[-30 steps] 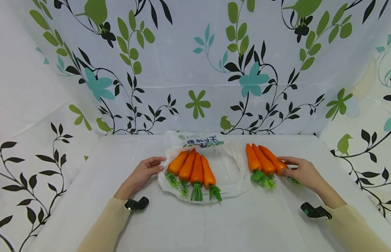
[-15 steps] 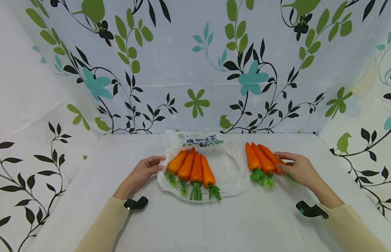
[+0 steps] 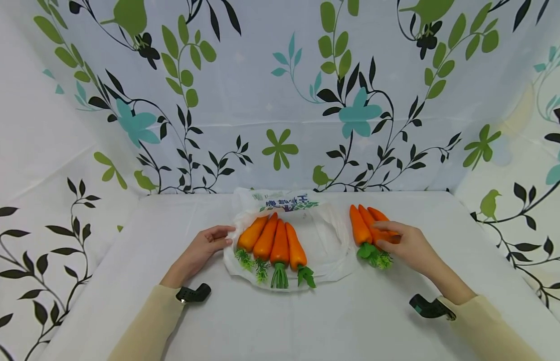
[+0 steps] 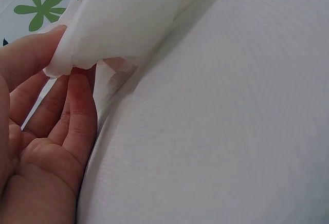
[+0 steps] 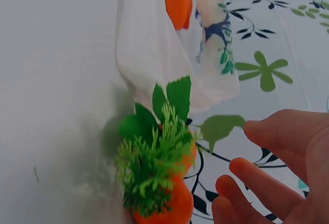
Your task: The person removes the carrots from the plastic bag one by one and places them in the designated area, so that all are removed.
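My left hand (image 3: pixel 206 249) pinches the left edge of a white plastic bag (image 3: pixel 327 240) lying flattened on the table; the left wrist view shows the bag's rim (image 4: pixel 77 62) between thumb and fingers. Several orange carrots (image 3: pixel 280 245) with green tops lie side by side on the bag. To its right are three more carrots (image 3: pixel 360 225), tips pointing away. My right hand (image 3: pixel 410 245) is over the rightmost one, hiding much of it. In the right wrist view, the fingers of that hand (image 5: pixel 272 172) are spread beside the carrots' leafy tops (image 5: pixel 154 162), with nothing held.
A white cloth (image 3: pixel 298 326) covers the table. Behind it hangs a curtain (image 3: pixel 243 100) printed with leaves, flowers and birds. Each wrist carries a black camera mount, one on the left (image 3: pixel 194 294) and one on the right (image 3: pixel 430 307).
My right hand has moved left from the outer end of the right carrots and now covers more of the rightmost one. My left hand stays at the bag's edge.
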`<state>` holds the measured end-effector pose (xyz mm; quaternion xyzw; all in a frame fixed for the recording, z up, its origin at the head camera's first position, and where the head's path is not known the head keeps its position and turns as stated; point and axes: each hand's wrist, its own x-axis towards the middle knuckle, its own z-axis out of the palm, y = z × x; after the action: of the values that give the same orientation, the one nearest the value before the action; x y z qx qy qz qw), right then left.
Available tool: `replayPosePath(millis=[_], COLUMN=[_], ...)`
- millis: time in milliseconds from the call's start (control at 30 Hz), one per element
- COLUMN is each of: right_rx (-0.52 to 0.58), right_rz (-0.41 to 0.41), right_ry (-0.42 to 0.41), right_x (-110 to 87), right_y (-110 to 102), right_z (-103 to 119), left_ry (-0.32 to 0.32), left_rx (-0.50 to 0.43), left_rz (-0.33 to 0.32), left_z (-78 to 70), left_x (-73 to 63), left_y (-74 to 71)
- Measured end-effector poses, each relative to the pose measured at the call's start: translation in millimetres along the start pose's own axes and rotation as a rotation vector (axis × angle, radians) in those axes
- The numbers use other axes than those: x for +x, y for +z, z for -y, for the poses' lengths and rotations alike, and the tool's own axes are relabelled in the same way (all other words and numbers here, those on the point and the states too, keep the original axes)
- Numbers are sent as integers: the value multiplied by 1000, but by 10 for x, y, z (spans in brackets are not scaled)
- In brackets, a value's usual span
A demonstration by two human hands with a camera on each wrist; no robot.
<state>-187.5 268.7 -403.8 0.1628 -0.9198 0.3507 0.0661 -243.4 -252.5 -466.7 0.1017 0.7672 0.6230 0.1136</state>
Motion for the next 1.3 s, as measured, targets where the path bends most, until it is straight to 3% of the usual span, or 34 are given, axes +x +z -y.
replayPosePath(millis=[533, 767, 1300], right_rx=[48, 6, 105], right_rz=[24, 26, 196], right_ry=[-92, -132, -223], right_x=[64, 97, 197], right_y=[234, 353, 772], right_z=[325, 412, 713], left_ry=[8, 5, 12], left_rx=[17, 11, 10], left_rz=[-7, -6, -5], left_z=[1, 9, 17], left_x=[0, -7, -4], left_y=[-8, -12, -5])
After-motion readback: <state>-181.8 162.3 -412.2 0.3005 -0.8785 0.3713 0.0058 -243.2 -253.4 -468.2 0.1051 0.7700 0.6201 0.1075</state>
